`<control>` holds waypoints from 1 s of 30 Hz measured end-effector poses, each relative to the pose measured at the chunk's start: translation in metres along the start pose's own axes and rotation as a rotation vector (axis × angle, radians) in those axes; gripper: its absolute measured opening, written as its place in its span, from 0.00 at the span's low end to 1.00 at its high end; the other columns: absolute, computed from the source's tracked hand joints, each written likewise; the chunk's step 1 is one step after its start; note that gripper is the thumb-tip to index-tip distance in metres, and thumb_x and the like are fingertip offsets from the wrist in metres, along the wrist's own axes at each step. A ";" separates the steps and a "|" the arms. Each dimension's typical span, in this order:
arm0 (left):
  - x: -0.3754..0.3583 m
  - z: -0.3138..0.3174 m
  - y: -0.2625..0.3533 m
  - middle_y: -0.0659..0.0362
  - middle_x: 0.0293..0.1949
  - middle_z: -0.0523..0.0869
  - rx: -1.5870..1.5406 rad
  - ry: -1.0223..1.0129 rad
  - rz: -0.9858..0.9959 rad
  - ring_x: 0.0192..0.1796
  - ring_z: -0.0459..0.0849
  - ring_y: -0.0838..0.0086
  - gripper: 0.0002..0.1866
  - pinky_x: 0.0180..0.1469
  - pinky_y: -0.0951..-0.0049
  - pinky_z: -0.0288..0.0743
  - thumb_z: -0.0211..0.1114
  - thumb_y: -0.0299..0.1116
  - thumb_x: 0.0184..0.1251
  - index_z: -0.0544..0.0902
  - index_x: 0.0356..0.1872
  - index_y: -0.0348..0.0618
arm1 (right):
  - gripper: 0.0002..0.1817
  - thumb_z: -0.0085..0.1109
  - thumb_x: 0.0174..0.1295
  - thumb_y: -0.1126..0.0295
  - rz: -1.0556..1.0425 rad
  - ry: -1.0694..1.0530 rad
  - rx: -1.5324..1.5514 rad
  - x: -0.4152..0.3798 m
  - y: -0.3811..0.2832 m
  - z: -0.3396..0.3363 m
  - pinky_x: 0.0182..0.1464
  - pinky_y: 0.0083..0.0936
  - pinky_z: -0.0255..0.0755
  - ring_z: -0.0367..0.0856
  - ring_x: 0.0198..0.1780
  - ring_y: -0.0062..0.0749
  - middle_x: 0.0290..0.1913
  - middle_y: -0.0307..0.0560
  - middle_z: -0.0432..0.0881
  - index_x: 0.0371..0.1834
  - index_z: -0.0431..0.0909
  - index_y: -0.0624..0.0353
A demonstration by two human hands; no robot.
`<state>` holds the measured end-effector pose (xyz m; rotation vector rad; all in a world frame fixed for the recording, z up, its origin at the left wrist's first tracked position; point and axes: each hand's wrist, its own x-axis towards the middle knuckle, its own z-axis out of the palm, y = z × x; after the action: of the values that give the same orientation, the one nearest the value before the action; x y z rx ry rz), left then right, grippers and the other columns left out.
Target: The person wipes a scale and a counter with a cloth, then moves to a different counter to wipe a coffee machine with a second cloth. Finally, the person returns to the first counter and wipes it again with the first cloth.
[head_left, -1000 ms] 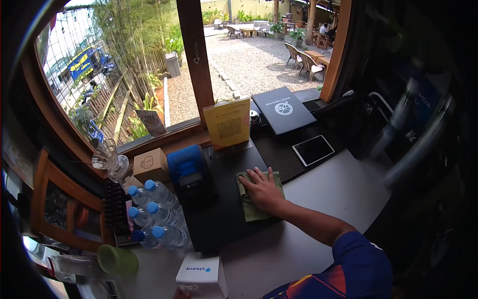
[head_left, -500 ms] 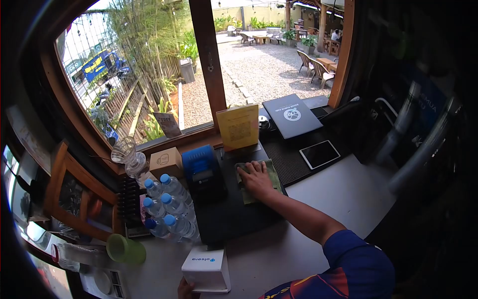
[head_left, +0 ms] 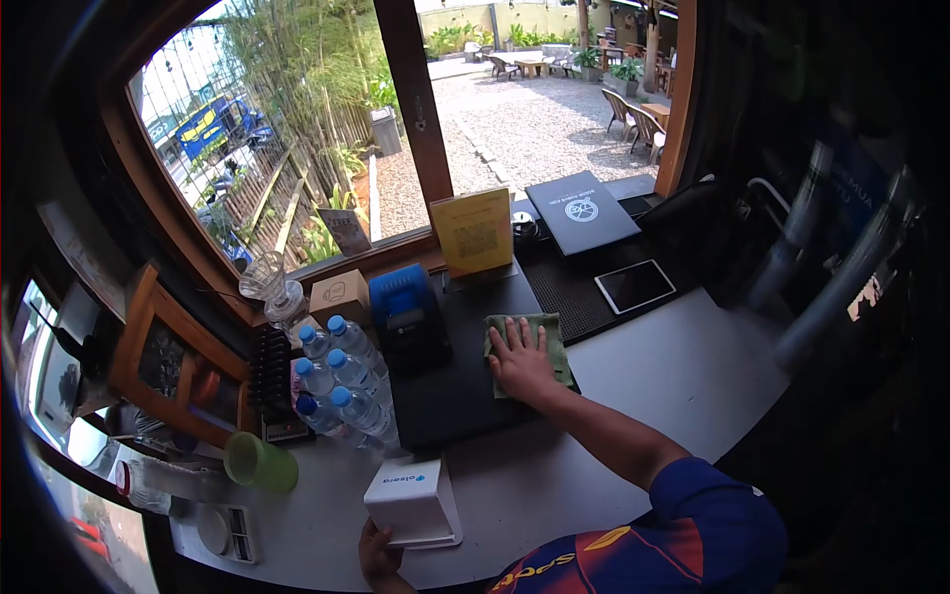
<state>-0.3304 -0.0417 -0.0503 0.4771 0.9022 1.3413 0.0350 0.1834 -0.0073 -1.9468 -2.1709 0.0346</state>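
Note:
My right hand (head_left: pixel 522 368) lies flat with spread fingers on a folded green cloth (head_left: pixel 550 331), pressing it on the right side of a flat black case (head_left: pixel 457 388). At the counter's front edge, my left hand (head_left: pixel 378 550) grips the lower left corner of a white box (head_left: pixel 408 498) with "olsera" printed on top; some of its fingers are hidden. Behind the case's left part sits a blue and black device (head_left: pixel 408 315). A yellow sign with a printed code (head_left: pixel 472 236) stands at the case's far end.
Several water bottles with blue caps (head_left: pixel 348 371) stand left of the case. Farther left are a green cup (head_left: pixel 260 462), a small scale (head_left: pixel 228 533) and a wooden frame (head_left: pixel 183 371). A white-edged tablet (head_left: pixel 635 286) and a dark menu folder (head_left: pixel 582 212) lie to the right.
My right hand and the cloth have moved toward me and slightly right across the black case. My left hand stays at the white box, while the view has shifted a little.

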 end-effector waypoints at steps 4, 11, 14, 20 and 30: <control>-0.006 0.001 0.003 0.45 0.55 0.83 0.059 -0.028 0.011 0.56 0.85 0.54 0.34 0.63 0.54 0.78 0.70 0.28 0.55 0.72 0.65 0.28 | 0.30 0.38 0.78 0.53 -0.297 -0.048 0.094 -0.037 -0.068 0.006 0.80 0.62 0.34 0.42 0.84 0.54 0.83 0.55 0.50 0.81 0.57 0.46; -0.025 0.017 -0.002 0.47 0.55 0.83 0.076 0.010 0.064 0.58 0.83 0.57 0.33 0.63 0.56 0.76 0.69 0.27 0.57 0.71 0.66 0.28 | 0.29 0.41 0.77 0.56 -0.541 -0.090 0.192 -0.058 -0.087 0.018 0.81 0.57 0.35 0.46 0.84 0.48 0.83 0.51 0.53 0.81 0.58 0.43; -0.033 0.021 0.000 0.48 0.56 0.82 0.186 0.076 0.075 0.59 0.82 0.58 0.32 0.65 0.55 0.74 0.66 0.26 0.60 0.70 0.67 0.29 | 0.29 0.40 0.77 0.54 -0.351 -0.046 0.171 -0.048 -0.044 -0.001 0.82 0.54 0.35 0.45 0.84 0.45 0.83 0.49 0.52 0.81 0.58 0.43; -0.048 0.022 -0.001 0.48 0.56 0.82 0.186 0.081 0.089 0.61 0.81 0.59 0.28 0.66 0.55 0.72 0.63 0.25 0.63 0.71 0.65 0.30 | 0.29 0.40 0.77 0.51 -0.024 0.083 0.090 0.046 0.065 0.014 0.81 0.54 0.41 0.47 0.84 0.44 0.82 0.48 0.56 0.79 0.62 0.40; -0.033 0.017 0.003 0.48 0.51 0.83 0.326 0.063 0.017 0.53 0.84 0.62 0.27 0.61 0.60 0.76 0.69 0.31 0.61 0.73 0.60 0.29 | 0.29 0.38 0.78 0.51 -0.126 0.073 0.053 -0.058 0.034 -0.010 0.81 0.52 0.42 0.49 0.83 0.47 0.82 0.47 0.56 0.79 0.62 0.44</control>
<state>-0.3180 -0.0693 -0.0283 0.6970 1.1792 1.2337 0.0752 0.1286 -0.0122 -1.7523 -2.2170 0.0006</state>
